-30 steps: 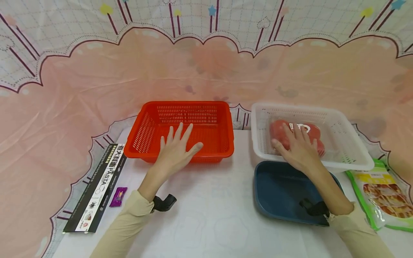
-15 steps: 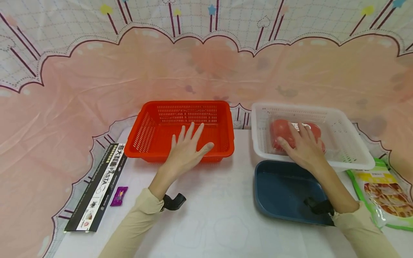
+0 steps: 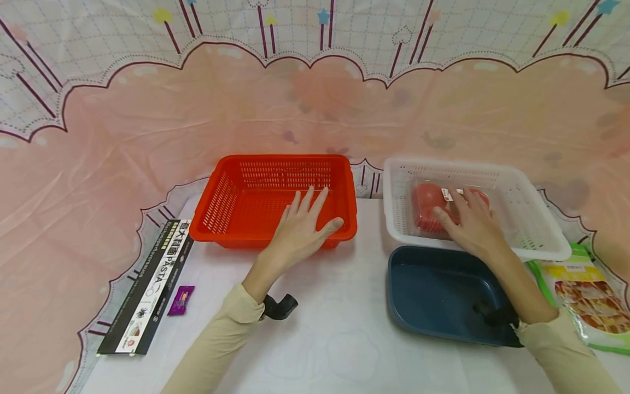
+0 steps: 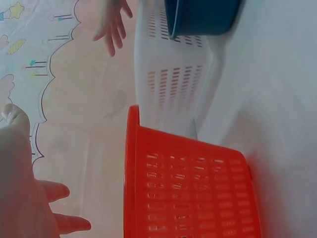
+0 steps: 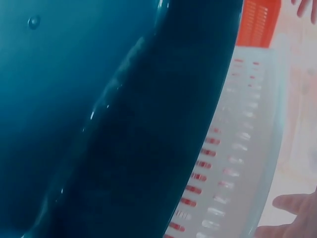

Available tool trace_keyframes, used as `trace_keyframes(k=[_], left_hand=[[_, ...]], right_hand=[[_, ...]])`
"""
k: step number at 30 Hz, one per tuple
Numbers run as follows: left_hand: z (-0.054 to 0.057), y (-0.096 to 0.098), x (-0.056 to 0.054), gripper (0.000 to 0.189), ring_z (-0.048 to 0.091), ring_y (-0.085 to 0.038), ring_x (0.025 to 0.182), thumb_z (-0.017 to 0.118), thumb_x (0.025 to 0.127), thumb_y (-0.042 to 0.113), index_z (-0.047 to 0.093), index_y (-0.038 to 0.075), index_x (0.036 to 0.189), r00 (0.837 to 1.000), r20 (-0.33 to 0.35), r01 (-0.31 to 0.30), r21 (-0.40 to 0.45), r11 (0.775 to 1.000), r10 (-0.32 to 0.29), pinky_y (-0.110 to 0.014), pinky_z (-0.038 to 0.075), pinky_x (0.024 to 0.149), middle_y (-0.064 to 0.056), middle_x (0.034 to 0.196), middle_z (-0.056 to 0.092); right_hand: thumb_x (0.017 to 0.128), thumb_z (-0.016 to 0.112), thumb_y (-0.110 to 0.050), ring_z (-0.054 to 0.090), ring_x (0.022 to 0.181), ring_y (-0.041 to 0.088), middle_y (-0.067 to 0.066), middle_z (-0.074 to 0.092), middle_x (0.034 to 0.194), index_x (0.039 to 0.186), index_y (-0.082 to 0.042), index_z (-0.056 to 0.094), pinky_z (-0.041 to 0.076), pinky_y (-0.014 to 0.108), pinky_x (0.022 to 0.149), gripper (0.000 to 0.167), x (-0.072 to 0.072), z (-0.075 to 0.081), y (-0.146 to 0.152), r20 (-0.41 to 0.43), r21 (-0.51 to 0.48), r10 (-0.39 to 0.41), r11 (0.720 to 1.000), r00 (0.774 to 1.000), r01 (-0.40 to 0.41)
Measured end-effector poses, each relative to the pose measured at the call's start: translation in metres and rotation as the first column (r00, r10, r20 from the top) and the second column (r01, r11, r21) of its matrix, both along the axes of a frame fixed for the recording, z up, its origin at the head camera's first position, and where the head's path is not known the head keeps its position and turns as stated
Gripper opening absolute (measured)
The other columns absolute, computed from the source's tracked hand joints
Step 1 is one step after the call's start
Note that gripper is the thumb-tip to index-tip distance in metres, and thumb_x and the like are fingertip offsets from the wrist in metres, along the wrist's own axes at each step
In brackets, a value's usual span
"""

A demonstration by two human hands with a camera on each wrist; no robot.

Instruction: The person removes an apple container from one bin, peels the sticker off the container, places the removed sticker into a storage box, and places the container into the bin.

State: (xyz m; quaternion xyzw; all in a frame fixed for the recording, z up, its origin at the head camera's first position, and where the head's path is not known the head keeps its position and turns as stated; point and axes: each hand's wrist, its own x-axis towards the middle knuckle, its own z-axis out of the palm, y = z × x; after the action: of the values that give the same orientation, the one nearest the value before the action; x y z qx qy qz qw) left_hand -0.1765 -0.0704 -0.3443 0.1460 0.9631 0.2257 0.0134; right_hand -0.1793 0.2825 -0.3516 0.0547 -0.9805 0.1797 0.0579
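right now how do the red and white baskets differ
The red basket is bright red; the white basket is pale. The white basket holds a clear pack of red items; no contents show in the red basket. In the head view, the red basket sits nearly square while the white basket slants. Both have slotted walls.

I see a black PASTA box (image 3: 146,289) and a purple packet (image 3: 181,300) at left, a green-edged bag (image 3: 589,298) at right.

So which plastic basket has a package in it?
The white basket, on the right behind the dark blue tray: a labelled clear pack sits inside. The red basket shows none.
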Motion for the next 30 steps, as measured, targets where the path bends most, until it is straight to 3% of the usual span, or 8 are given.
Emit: trace_keyframes(k=[4,12,23,30], left_hand=[[0.001,0.007,-0.002,0.083,0.006,-0.039,0.151,0.033,0.089,0.074,0.009,0.031,0.156,1.000,0.005,0.014,0.019,1.000,-0.014,-0.057,0.008,0.121,-0.007,0.165,0.009],[0.005,0.023,-0.004,0.083,0.009,-0.035,0.151,0.038,0.089,0.072,0.009,0.031,0.156,0.998,0.038,0.048,0.140,0.989,-0.054,-0.060,0.017,0.118,-0.005,0.165,0.011],[0.000,0.049,-0.006,0.084,0.018,-0.031,0.149,0.044,0.087,0.071,0.014,0.032,0.156,0.991,0.063,0.094,0.267,0.959,-0.114,-0.061,0.025,0.115,-0.005,0.163,0.016],[-0.004,0.063,-0.006,0.082,0.021,-0.029,0.148,0.045,0.089,0.069,0.018,0.029,0.155,0.987,0.049,0.130,0.314,0.941,-0.153,-0.059,0.026,0.115,-0.001,0.163,0.019]], right_hand=[[0.096,0.040,-0.055,0.021,0.137,0.053,0.033,0.024,0.151,0.152,-0.003,0.023,0.016,0.076,0.104,0.078,-0.002,0.000,0.005,-0.021,-0.001,0.006,1.000,1.000,-0.006],[0.097,0.041,-0.052,0.027,0.133,0.052,0.031,0.031,0.147,0.152,-0.004,0.023,0.019,0.073,0.107,0.076,-0.005,0.002,0.017,-0.043,-0.028,0.007,1.000,0.999,-0.009],[0.097,0.039,-0.054,0.029,0.130,0.052,0.033,0.031,0.145,0.150,-0.003,0.026,0.024,0.073,0.103,0.074,-0.010,0.002,0.033,0.008,-0.051,-0.022,0.998,1.000,0.022],[0.100,0.030,-0.053,0.022,0.135,0.060,0.041,0.021,0.149,0.152,0.002,0.016,0.017,0.075,0.105,0.077,-0.015,0.006,0.049,0.073,-0.037,-0.025,0.999,0.997,0.027]])
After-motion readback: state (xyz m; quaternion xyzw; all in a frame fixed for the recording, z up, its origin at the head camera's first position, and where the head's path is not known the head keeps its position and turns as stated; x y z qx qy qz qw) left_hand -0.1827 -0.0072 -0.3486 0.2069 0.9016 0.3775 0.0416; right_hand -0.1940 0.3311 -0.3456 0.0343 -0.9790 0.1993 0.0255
